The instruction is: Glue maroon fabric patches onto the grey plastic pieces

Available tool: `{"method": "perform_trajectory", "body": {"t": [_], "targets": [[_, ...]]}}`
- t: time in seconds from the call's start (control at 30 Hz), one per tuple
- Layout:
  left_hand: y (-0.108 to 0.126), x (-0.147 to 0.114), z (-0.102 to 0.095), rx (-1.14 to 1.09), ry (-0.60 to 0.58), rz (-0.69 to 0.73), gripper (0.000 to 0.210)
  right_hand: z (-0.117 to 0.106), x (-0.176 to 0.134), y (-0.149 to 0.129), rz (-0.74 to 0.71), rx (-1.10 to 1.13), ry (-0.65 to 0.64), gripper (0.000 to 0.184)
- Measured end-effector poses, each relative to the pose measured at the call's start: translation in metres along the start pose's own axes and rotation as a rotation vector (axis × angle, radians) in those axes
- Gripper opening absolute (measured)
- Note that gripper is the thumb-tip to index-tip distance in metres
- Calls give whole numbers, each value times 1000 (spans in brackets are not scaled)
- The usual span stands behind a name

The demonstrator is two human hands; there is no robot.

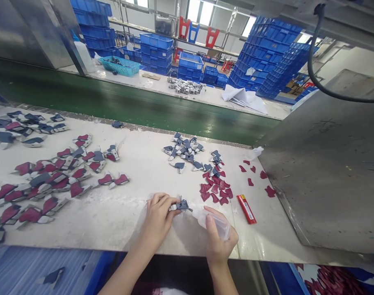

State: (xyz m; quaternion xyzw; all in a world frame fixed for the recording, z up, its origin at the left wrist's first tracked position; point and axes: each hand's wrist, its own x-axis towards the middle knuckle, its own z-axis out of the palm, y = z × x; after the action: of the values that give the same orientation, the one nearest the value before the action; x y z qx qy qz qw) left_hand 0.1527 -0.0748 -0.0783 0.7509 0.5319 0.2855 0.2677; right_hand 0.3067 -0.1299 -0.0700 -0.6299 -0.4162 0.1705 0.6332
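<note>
Between the fingers of my left hand (160, 211) is a small dark grey and white plastic part (182, 205), held just above or on the white table. My right hand (220, 237) is wrapped round a translucent squeeze bottle (216, 224). The bottle is tilted, and its thin dark tip points at the plastic part, close to it or touching; I cannot tell which. Beyond my hands lie a heap of loose maroon pieces (214, 189) and a pile of similar grey and white parts (185, 148).
Many maroon-and-white parts (54, 176) cover the table's left side. A red packet (246, 209) lies right of my right hand, near a metal panel (334, 164). A green conveyor belt (144, 108) runs behind the table. Below the edge stands a blue bin (293, 276) with maroon pieces.
</note>
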Motion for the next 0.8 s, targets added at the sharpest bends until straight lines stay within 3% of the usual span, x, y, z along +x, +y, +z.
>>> {"method": "perform_trajectory", "body": {"t": [0.3,0.8], "targets": [[0,-1,0,-11,2,14,16,8,1,7,-25,-48,-111,28],[3,-1,-3,-8,-5,4,20,7,4,13,8,-40,-189,27]]}}
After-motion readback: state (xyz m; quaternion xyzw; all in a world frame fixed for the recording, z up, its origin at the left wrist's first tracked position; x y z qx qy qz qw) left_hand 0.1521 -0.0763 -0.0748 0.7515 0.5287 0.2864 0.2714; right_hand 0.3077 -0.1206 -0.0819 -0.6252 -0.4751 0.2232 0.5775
